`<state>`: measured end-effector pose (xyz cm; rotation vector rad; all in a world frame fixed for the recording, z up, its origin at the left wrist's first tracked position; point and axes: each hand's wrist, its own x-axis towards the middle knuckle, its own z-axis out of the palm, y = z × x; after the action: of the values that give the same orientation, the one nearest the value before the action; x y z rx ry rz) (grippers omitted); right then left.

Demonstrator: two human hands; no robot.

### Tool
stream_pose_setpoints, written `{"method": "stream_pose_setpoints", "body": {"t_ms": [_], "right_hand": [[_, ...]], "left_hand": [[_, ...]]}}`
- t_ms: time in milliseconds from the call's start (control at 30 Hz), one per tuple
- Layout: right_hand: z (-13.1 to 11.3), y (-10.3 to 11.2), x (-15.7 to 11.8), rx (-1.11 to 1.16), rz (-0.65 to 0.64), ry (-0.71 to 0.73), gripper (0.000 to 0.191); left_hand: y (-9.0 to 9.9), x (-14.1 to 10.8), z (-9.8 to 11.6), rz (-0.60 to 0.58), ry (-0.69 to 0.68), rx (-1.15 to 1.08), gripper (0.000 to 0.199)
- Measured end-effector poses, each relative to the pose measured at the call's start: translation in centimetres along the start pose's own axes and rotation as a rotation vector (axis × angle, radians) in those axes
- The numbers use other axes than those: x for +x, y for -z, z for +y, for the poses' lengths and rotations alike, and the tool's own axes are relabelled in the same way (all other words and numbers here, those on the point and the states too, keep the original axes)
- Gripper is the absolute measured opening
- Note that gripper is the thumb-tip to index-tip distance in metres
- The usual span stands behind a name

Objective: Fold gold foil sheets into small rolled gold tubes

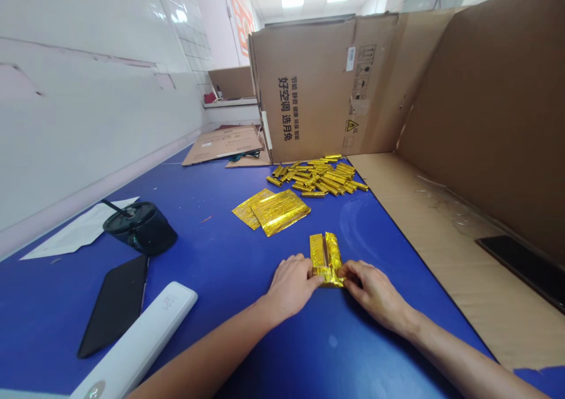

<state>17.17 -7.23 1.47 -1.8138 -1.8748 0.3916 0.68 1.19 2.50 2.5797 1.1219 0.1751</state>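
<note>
A gold foil sheet [326, 259] lies on the blue tabletop [247, 352], its lower edge rolled or folded up and a dark slit running down its middle. My left hand [291, 287] presses the foil's lower left corner with its fingertips. My right hand [375, 293] pinches the lower right end of the same fold. Farther ahead, a small stack of flat gold foil sheets [276, 212] lies on the blue surface. Beyond it is a loose heap of short gold foil rolls [318, 177].
A black lidded cup with a straw [141, 228], a black phone [113, 306], a long white device [141, 334] and white paper [79, 231] lie to the left. A printed cardboard box panel [309, 87] stands ahead, with a cardboard sheet [441, 234] at right.
</note>
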Motion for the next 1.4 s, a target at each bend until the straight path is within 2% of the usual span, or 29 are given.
{"method": "stream_pose_setpoints", "body": {"t_ms": [600,1067,1400], "right_hand": [[-0.1,-0.6,-0.9,-0.105,0.047,0.117,0.02],[-0.4,-0.6,-1.3,-0.169,0.066,0.137,0.023],[-0.4,-0.3,-1.6,-0.322,0.054,0.16,0.028]], "left_hand": [[0.8,1.4,0.9,-0.092,-0.04,0.237,0.026],[0.7,0.7,1.4,-0.071,-0.026,0.274,0.027],[0.4,0.1,1.3,-0.044,-0.017,0.257,0.025]]}}
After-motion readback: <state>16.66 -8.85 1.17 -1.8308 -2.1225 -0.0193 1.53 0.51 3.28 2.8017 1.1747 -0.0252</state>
